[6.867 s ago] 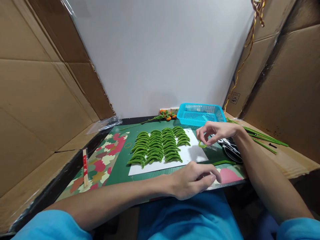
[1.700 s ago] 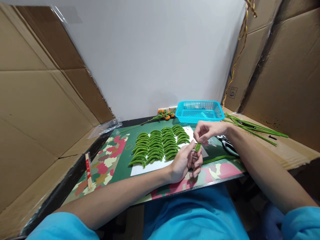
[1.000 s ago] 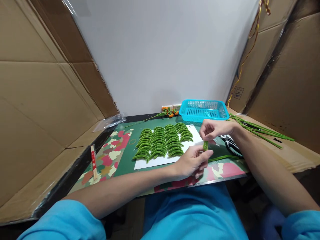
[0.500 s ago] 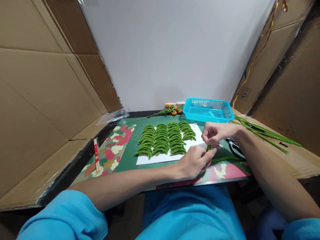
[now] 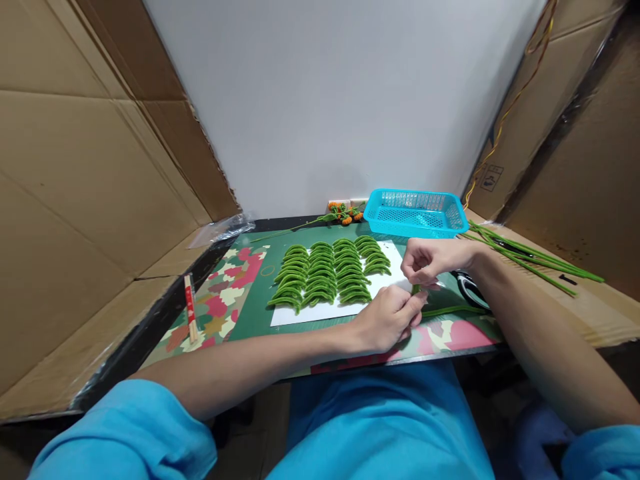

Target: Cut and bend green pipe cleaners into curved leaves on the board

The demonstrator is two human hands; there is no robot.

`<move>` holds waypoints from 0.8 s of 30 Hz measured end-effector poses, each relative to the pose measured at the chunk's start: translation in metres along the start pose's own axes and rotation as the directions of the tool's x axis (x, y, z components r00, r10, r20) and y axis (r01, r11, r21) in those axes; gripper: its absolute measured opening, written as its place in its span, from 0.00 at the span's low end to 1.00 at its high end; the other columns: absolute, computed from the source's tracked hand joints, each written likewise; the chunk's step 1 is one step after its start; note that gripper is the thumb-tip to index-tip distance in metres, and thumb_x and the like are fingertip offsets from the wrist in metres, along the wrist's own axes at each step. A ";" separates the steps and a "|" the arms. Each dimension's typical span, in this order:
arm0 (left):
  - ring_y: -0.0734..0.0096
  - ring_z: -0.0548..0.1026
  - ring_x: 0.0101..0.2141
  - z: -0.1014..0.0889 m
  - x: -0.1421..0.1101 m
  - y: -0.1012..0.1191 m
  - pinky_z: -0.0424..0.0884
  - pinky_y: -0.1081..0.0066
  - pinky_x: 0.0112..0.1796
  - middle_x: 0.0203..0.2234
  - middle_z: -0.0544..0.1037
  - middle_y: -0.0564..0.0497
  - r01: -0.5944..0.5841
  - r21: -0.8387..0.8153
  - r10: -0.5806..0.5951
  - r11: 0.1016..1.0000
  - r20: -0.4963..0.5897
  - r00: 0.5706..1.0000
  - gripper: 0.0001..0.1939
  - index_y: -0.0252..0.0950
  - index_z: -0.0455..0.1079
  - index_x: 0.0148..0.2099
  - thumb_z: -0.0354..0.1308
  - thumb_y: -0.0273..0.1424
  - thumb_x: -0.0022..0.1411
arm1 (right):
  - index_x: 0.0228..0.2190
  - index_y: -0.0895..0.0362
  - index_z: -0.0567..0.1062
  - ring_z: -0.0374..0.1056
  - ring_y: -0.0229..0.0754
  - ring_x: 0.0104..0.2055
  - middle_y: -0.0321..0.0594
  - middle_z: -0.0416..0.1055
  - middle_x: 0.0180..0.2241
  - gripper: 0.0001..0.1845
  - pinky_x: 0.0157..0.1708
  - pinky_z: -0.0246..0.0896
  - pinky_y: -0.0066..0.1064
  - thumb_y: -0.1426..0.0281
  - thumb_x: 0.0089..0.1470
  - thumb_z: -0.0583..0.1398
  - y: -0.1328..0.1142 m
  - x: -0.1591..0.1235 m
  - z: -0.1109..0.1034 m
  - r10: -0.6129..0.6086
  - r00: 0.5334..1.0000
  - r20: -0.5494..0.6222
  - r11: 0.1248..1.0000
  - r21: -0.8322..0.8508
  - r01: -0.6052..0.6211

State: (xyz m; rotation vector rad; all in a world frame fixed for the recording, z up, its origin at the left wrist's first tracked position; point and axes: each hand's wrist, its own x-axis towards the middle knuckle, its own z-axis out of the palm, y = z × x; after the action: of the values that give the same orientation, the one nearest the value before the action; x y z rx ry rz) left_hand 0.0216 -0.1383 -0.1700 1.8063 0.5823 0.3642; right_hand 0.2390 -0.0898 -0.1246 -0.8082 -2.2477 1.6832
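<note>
Between my two hands is a short green pipe cleaner (image 5: 416, 289), mostly covered by fingers. My left hand (image 5: 387, 319) pinches its lower part near the table's front edge. Just above, my right hand (image 5: 427, 260) has its fingers closed on the upper end. Left of my hands, several curved green pipe-cleaner pieces (image 5: 320, 275) lie in columns on a white sheet (image 5: 285, 319). A longer green pipe cleaner (image 5: 455, 310) stretches over the mat to the right of my left hand. Black-handled scissors (image 5: 470, 292) sit partly hidden behind my right forearm.
A blue plastic basket (image 5: 415, 233) stands at the back, beside orange flowers on green stems (image 5: 346, 212). Long green pipe cleaners (image 5: 540, 259) lie on cardboard at right. Chopsticks in a red wrapper (image 5: 191, 308) rest at left. Cardboard walls (image 5: 65, 187) enclose both sides.
The camera view has shifted slightly. Both hands keep their grip on the pipe cleaner, with the fingers a little closer together and less green showing between them.
</note>
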 end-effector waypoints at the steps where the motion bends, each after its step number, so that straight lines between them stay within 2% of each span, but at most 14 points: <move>1: 0.77 0.61 0.13 0.000 0.000 0.000 0.54 0.74 0.18 0.11 0.64 0.56 -0.004 -0.006 0.004 1.000 0.012 1.000 0.32 0.38 0.61 0.24 0.45 0.54 0.76 | 0.22 0.59 0.74 0.64 0.32 0.17 0.31 0.69 0.16 0.14 0.19 0.57 0.22 0.66 0.55 0.66 0.000 0.000 0.000 0.003 1.000 0.004 1.000 0.000 -0.003; 6: 0.78 0.60 0.13 -0.003 0.000 0.001 0.55 0.75 0.18 0.12 0.63 0.57 -0.006 -0.019 0.008 1.000 0.084 0.996 0.33 0.38 0.61 0.25 0.44 0.55 0.76 | 0.22 0.59 0.75 0.65 0.32 0.18 0.31 0.70 0.16 0.15 0.20 0.57 0.22 0.65 0.55 0.67 0.001 0.000 -0.001 0.011 1.000 0.012 1.000 -0.003 -0.011; 14: 0.78 0.58 0.14 -0.001 0.001 -0.004 0.51 0.74 0.18 0.12 0.59 0.58 0.003 -0.091 0.004 0.996 0.076 0.997 0.32 0.39 0.57 0.25 0.46 0.56 0.75 | 0.21 0.59 0.74 0.65 0.32 0.18 0.30 0.68 0.16 0.16 0.19 0.57 0.21 0.65 0.56 0.67 0.002 0.000 -0.001 -0.004 1.000 0.010 1.000 0.006 0.004; 24: 0.76 0.63 0.15 -0.003 0.000 0.005 0.58 0.74 0.22 0.11 0.65 0.54 -0.054 0.093 0.052 0.994 0.019 0.998 0.33 0.38 0.61 0.21 0.44 0.48 0.78 | 0.22 0.59 0.74 0.64 0.32 0.18 0.30 0.68 0.16 0.15 0.19 0.57 0.22 0.65 0.56 0.66 -0.001 -0.001 -0.001 -0.026 1.000 0.011 0.999 -0.020 0.026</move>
State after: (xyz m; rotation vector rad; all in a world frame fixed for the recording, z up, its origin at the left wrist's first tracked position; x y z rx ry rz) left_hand 0.0209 -0.1374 -0.1648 1.9160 0.5489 0.3631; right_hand 0.2397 -0.0894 -0.1233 -0.7727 -2.2762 1.6602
